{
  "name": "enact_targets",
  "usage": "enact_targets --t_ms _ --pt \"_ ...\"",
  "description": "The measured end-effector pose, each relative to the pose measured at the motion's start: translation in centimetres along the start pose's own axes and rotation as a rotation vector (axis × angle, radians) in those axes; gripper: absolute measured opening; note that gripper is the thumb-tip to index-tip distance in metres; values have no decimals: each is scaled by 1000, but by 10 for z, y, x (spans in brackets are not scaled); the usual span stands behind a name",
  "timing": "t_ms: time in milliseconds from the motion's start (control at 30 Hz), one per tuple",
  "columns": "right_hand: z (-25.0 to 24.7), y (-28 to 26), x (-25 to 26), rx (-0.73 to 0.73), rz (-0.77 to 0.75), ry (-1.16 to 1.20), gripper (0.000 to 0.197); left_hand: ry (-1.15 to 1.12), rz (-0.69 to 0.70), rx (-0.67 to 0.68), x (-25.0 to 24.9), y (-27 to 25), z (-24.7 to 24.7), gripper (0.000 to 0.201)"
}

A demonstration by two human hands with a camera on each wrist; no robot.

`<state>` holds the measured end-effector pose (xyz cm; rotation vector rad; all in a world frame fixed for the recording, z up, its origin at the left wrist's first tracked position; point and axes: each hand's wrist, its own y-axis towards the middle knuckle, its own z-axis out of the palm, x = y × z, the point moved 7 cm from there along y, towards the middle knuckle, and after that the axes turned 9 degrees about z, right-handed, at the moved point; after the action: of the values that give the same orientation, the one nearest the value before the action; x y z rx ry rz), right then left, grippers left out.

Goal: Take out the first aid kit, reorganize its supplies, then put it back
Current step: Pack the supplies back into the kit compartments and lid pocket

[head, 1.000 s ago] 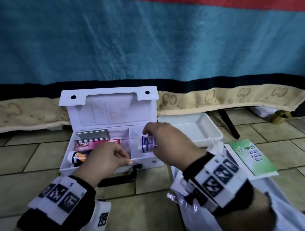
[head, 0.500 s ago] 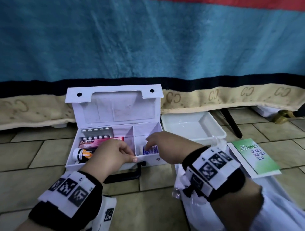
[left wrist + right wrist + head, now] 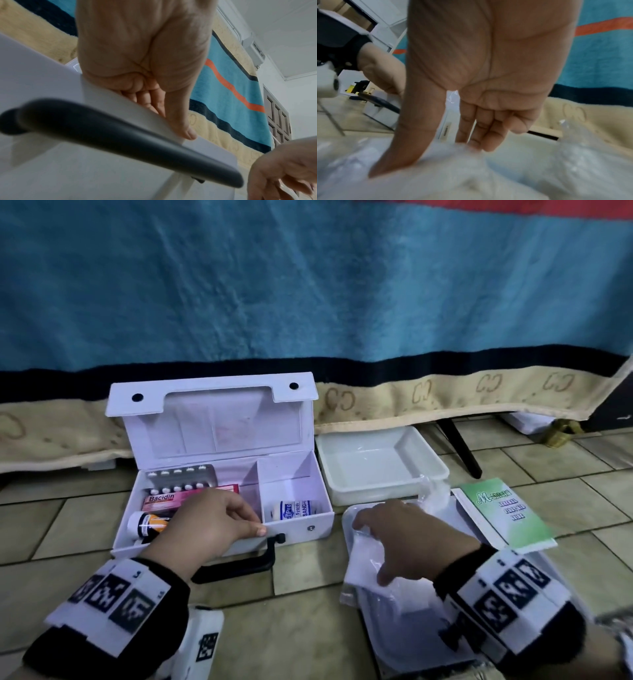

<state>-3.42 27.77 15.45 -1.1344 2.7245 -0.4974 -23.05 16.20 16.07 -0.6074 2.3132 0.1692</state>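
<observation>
first aid kit open on floor tiles | my left hand grips its front wall, thumb outside | my right hand fingers spread, pressing clear plastic bag beside kit | bandage roll in right compartment

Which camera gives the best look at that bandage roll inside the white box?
The head view. It looks down into the open first aid kit, where the bandage roll lies in the right compartment, its label readable. The left wrist view shows only the kit's front wall and black handle; the right wrist view shows no roll.
</observation>
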Motion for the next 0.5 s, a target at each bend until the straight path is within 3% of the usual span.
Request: enact_targets --t_ms 167,267,400,500 --pt "-14 -3 7 5 -49 8 21 -9 13 5 -1 0 0 16" --pt "-59 -9 -7 -21 -66 223 15 1 17 -7 -1 0 0 20" --pt "-130 -7 -17 -479 -27 709 10 9 26 -2 -1 0 1 21" --pt "-121 25 11 -546 62 742 24 0 22 1 0 0 1 22"
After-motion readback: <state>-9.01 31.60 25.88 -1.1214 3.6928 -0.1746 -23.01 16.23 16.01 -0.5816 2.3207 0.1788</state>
